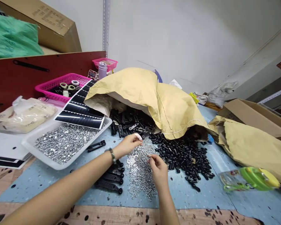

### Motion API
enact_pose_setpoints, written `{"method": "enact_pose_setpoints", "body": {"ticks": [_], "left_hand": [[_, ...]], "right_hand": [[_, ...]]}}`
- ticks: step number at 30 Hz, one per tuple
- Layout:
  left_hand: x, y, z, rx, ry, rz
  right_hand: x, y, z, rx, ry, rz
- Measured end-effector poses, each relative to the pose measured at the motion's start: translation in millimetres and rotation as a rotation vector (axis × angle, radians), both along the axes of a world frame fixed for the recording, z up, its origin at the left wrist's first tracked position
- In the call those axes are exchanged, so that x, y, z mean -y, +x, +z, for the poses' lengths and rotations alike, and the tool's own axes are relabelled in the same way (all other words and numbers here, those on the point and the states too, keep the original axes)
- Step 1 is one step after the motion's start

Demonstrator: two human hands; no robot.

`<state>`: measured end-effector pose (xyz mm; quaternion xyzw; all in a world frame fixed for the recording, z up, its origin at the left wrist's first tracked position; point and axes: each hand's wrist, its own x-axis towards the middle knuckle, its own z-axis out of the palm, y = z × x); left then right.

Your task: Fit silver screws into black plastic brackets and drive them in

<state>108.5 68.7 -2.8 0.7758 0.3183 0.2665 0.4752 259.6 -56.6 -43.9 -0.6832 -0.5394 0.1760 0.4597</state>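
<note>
My left hand [127, 144], with a beaded bracelet on its wrist, is over the back of a heap of small metal screws [145, 175]. Its fingers are pinched together, and whatever is in them is too small to make out. My right hand [158, 170] hovers at the right side of the same heap, thumb and fingertips also closed in a pinch on something I cannot make out. Silvery nuts [132, 184] lie along the heap's left side. Several long black plastic arms [111, 184] lie beneath my left forearm. Small black plastic parts [187, 159] are piled to the right.
Two yellow paper sacks [135, 84] spill black parts at the back. At left stands a white tray [61, 165] of nuts, with a black-printed sheet [81, 106] over its rim. A pink basket [49, 84] holds scissors [66, 86]. A green-lidded bottle [250, 178] lies at right.
</note>
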Motion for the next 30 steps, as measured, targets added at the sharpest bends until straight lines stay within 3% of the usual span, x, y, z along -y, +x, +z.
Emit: {"method": "enact_pose_setpoints", "body": {"ticks": [5, 9, 14, 19, 26, 30], "left_hand": [[12, -74, 14.1, 0.037, -0.135, 0.094], [28, -107, 5.7, -0.023, -0.089, 0.166], [35, -111, -14.4, -0.181, 0.143, 0.194], [36, -111, -19.2, -0.291, 0.296, 0.166], [38, -112, -20.8, -0.316, 0.298, 0.227], [40, -112, -12.9, -0.234, 0.255, 0.276]], "right_hand": [[-18, -48, 4.3, -0.107, -0.017, 0.177], [-29, -74, 10.9, -0.045, -0.032, 0.27], [-33, -84, 13.8, 0.152, -0.064, 0.358], [-35, -89, 11.5, 0.381, -0.118, 0.459], [-51, -98, 18.4, 0.525, -0.211, 0.48], [-53, -84, 25.0, 0.515, -0.21, 0.485]]}}
